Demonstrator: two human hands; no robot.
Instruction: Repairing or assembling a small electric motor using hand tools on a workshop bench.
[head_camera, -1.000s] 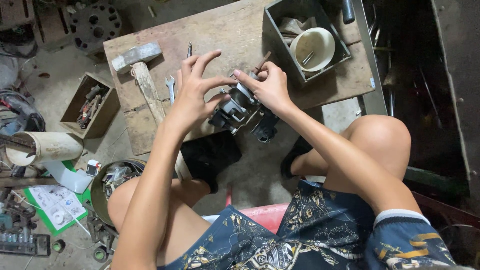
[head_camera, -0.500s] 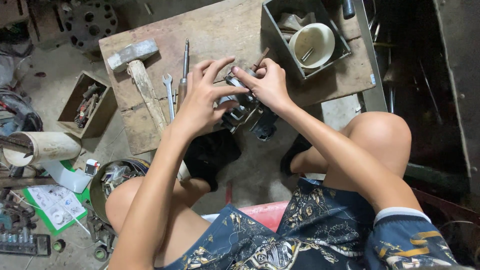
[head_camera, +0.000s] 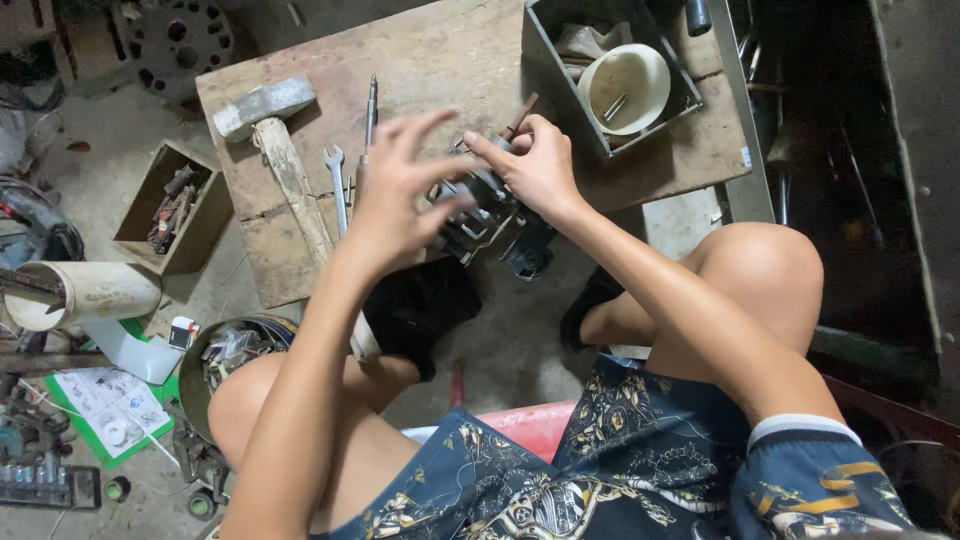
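A dark metal engine part (head_camera: 487, 222) rests at the near edge of a low wooden board (head_camera: 450, 60). My left hand (head_camera: 400, 190) lies over its left side with the fingers spread, thumb and fingertips touching it. My right hand (head_camera: 535, 165) grips the top of the part, fingers curled around a small round piece there. A thin brown stick (head_camera: 521, 114) juts up just behind my right hand. Much of the part is hidden under both hands.
A hammer (head_camera: 275, 140), a wrench (head_camera: 337, 185) and a screwdriver (head_camera: 369, 115) lie on the board's left. A grey metal tray (head_camera: 540, 60) holds a white cup (head_camera: 625, 88). A wooden box of parts (head_camera: 172, 208), a white pipe (head_camera: 90, 292) and a bucket (head_camera: 225, 350) sit on the floor left.
My left hand has lifted and spread its fingers over the part. The view has shifted slightly, and my right hand stays clamped on the top.
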